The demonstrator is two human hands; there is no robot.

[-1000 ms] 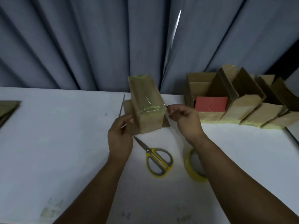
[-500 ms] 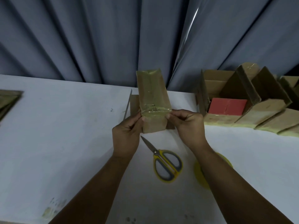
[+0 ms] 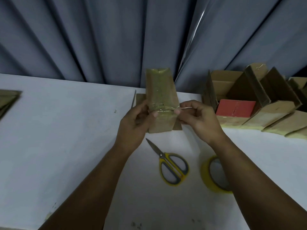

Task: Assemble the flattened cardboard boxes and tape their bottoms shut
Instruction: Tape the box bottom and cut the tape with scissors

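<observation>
Two hands work one box at the middle of the table. It stands bottom-up and tilts away, with its open flaps splayed at the near end. The left hand curls round the box's left side, its thumb pressed on the tape that crosses the bottom seam. The right hand pinches the tape's loose end at the box's right edge, its other fingers loosely curled.

The step in hand looks like laying down the tail of the strip. To do it well, the left thumb should hold the stuck part firm while the right hand draws the end taut, folds it over the edge and rubs it flat down the side wall. Slack here would likely leave a wrinkle or a lifted corner. The flaps under the tape should meet flush before the last press. Whether they do cannot be told through the glossy film.

Scissors lie just near of the box, blades pointing towards it, and the roll lies to their right, partly under the right forearm. Finished boxes line the far right. Flat boxes wait at the far left edge.
</observation>
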